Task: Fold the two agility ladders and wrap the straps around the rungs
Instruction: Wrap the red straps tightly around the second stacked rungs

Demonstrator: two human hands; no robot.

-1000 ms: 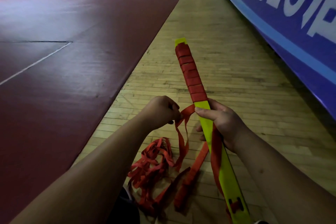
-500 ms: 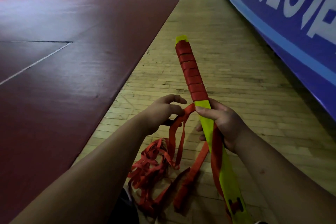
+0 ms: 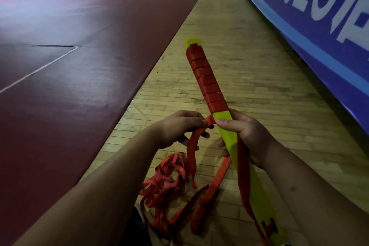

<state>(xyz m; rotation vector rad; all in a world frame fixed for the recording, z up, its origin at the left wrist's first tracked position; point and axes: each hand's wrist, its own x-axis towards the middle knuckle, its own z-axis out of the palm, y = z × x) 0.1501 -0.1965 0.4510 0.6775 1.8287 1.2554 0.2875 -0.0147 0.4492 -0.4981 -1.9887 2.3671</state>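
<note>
The right hand (image 3: pixel 249 136) is gripping the stacked yellow rungs (image 3: pixel 227 140) just below the last red turn. Its thumb is lying across the face and its fingers (image 3: pixel 221 143) are curling round the back. The left hand (image 3: pixel 177 128) is pinching the strap (image 3: pixel 192 142) just beside the rungs, fingers clamped on the webbing. The bundle is hanging in the air, tilting away from the person, with its far half wrapped in neat turns and its near half showing bare. The rest of the strap is lying in a tangle (image 3: pixel 169 177) on the floor (image 3: pixel 259 90) below the hands.

The rungs are looking stiff and light, so one hand at mid-length should be enough. The webbing is looking soft and thin, likely to twist or slacken. Holding it flat and taut, close to the bundle, seems best for each turn. The tangle may snag while feeding.
</note>
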